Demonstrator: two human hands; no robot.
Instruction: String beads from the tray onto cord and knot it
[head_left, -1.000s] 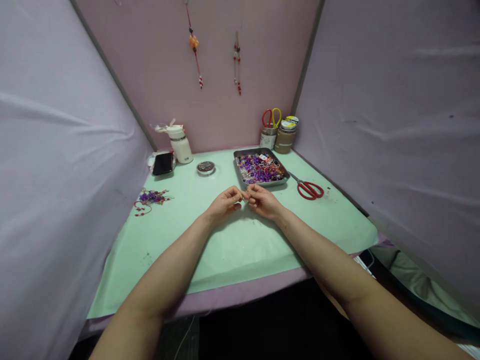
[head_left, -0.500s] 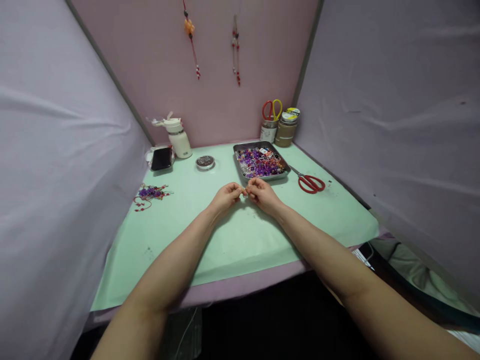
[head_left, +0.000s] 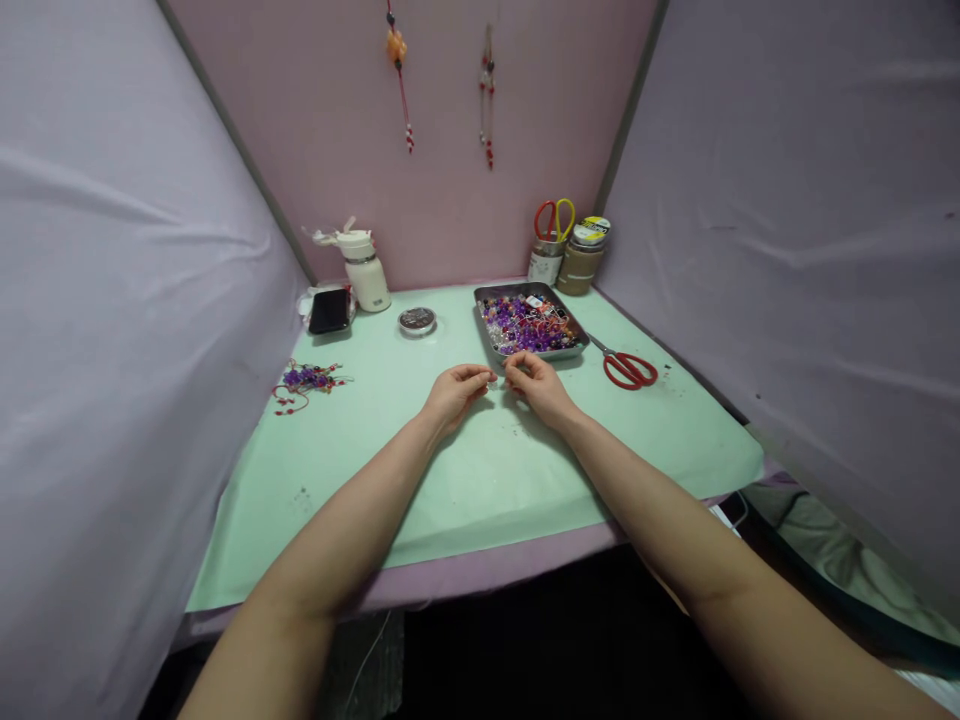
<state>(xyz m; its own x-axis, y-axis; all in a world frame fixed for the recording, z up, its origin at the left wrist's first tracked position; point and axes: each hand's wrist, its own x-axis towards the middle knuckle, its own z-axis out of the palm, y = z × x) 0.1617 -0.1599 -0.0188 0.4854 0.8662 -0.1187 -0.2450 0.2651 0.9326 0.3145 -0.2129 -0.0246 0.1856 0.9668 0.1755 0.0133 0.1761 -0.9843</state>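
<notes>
My left hand (head_left: 456,392) is closed in a pinch above the middle of the table, and something tiny and pale shows at its fingertips, too small to name. Just to its right my right hand (head_left: 541,388) also pinches, fingertips bent together; what they hold, if anything, cannot be made out. A narrow gap separates the two hands. Right behind my right hand lies a metal tray (head_left: 491,345) full of purple, clear, red and dark beads (head_left: 525,322) with reddish cord among them.
Red-handled scissors (head_left: 630,371) lie right of the tray. Behind stand a jar with scissors (head_left: 545,264) and a brown jar (head_left: 581,268). Leftward are a thread spool (head_left: 417,320), a white bottle (head_left: 367,280), a phone (head_left: 330,311) and beaded cords (head_left: 309,378). Beaded strings (head_left: 397,48) hang behind.
My hands, whose fingertips met before, have moved slightly apart, my right hand shifting right. The whole view has shifted a little as the head turned.
</notes>
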